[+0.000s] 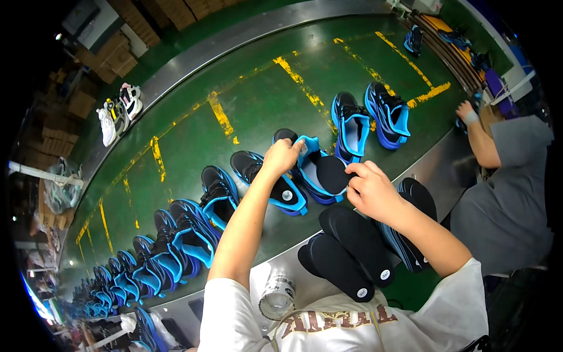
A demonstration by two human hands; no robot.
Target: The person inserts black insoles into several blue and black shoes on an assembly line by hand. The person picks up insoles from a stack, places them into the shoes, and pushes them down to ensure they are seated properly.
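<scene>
Head view, blue-lined black shoe (309, 171), left grip (282, 156) pinching it, right grip (373, 191) pinching black insole (332, 175)

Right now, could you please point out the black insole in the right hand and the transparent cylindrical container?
Black insole (331, 175), head view, exposed rounded end.
Transparent cylindrical container (278, 295), head view, its visible middle.

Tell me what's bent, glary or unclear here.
Head view: the far metal rim bows, corners are black; a lower-left glow is washed out; the leftmost blue shoes shrink into indistinct shapes; the left hand and right hand look fairly crisp.
</scene>
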